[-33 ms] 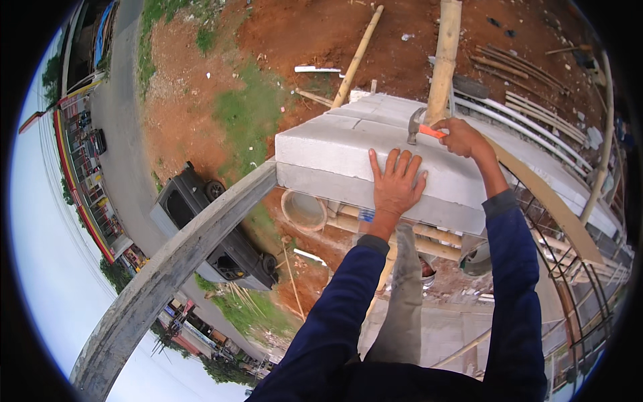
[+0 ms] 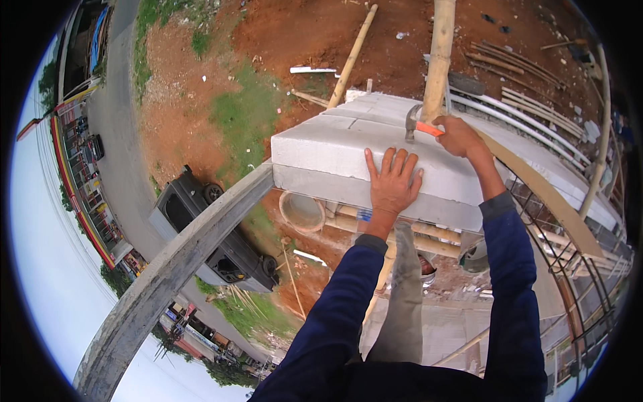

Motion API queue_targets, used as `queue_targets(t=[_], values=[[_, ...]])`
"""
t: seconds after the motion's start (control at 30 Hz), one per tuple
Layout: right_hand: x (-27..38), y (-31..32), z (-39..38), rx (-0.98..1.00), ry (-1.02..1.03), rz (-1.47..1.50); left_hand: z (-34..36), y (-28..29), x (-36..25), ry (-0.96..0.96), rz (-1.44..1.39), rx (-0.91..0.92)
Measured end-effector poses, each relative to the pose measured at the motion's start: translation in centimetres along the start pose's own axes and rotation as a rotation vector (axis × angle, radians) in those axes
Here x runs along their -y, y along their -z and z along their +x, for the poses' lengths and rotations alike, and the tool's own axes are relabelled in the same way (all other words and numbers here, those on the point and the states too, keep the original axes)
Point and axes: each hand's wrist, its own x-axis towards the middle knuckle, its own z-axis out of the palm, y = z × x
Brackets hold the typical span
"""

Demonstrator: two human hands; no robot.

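A hammer (image 2: pixel 427 128) with a metal claw head and an orange handle is gripped in my right hand (image 2: pixel 462 138). Its head is at the top of a pale, smooth building block (image 2: pixel 321 146); whether it touches cannot be made out. My left hand (image 2: pixel 394 179) lies with fingers spread on the near side of this same block, to the left of the hammer. The block sits on a greyer course (image 2: pixel 308 181) of the wall, and more pale blocks (image 2: pixel 395 107) run behind it.
A grey concrete beam (image 2: pixel 194 234) meets the wall at left. Bamboo poles (image 2: pixel 439 53) rise beyond the blocks. Steel rebar (image 2: pixel 569 268) and a curved tan board (image 2: pixel 542 194) stand at right. Well below are a concrete ring (image 2: pixel 284 211), a dark car (image 2: pixel 234 258) and bare soil.
The whole view has shifted very slightly. Both hands and the hammer keep their places against the block.
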Motion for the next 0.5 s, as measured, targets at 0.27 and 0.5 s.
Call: queue_targets(t=[0.27,0.5], values=[[-0.5,-12.5,-22.5,-0.612,-0.099,0.497,0.4,-0.2,0.4,-0.002,0.033,0.083],[-4.8,-22.7,-23.2,-0.594,-0.298,0.372,0.6,-0.7,0.5,-0.038,0.105,0.076]])
